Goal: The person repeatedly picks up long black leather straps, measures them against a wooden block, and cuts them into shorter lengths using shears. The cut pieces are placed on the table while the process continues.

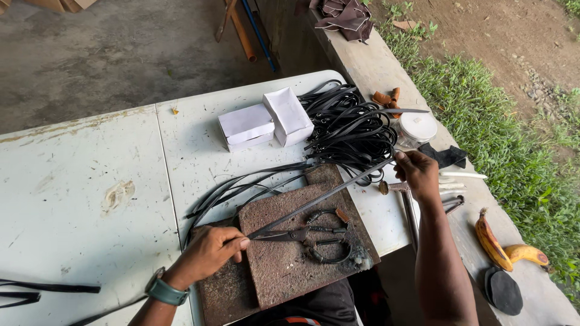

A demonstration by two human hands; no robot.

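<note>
A person at a scuffed white bench (90,181) stretches a single black strap (320,197) taut between both hands: the left hand (208,252) pinches its near end between thumb and fingers over a reddish-brown cutting board (284,271), while the right hand (418,174), farther and to the right, closes thumb and fingertips on the far end. The strap runs diagonally above the board, just over one pair of black-handled scissors (308,236) lying flat on it. Two small white cardboard boxes (266,124) sit side by side at the far middle of the bench, plain-sided, one lying low and one tipped on edge. To their right lies a tangled heap of black straps (350,127), with several more trailing leftward toward the board. A round white lidded tub (417,128) stands on the concrete ledge (544,302) beyond the heap, near a few short orange tubes (386,98). Two bananas (501,247), one browned and one yellow, rest on the ledge at the near right beside a dark oval stone (502,292). A teal wristwatch (164,291) is on the left wrist. Grass (513,121) borders the ledge.
</note>
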